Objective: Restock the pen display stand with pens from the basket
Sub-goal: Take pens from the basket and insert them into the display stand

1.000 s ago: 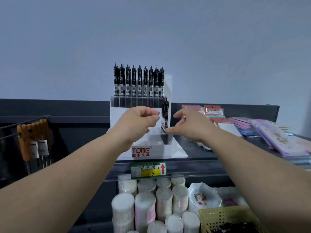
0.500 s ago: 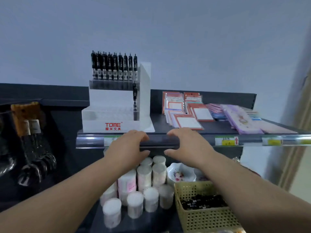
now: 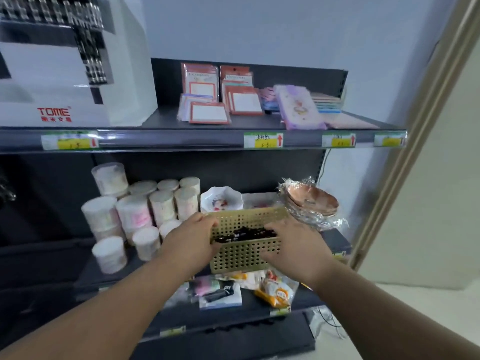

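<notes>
A yellow perforated basket (image 3: 244, 253) sits on the lower shelf with several black pens (image 3: 244, 233) lying inside. My left hand (image 3: 191, 239) rests on the basket's left end, fingers curled over its rim. My right hand (image 3: 291, 242) lies over the right end, fingers reaching into the pens; whether it grips one is hidden. The white pen display stand (image 3: 65, 74) marked TOME stands on the upper shelf at the top left, with black pens (image 3: 52, 14) in its back row and a few down its right side.
Cylindrical tubs of cotton swabs (image 3: 135, 211) stand left of the basket. Small dishes (image 3: 222, 200) and wrapped copper bowls (image 3: 311, 201) sit behind and right of it. Sticker packs (image 3: 207, 113) and notebooks (image 3: 298, 107) lie on the upper shelf. Packets (image 3: 275, 289) lie on the shelf below.
Both hands have dropped from the pen stand on the upper shelf down to the basket on the lower shelf. The view has tilted down and to the right.
</notes>
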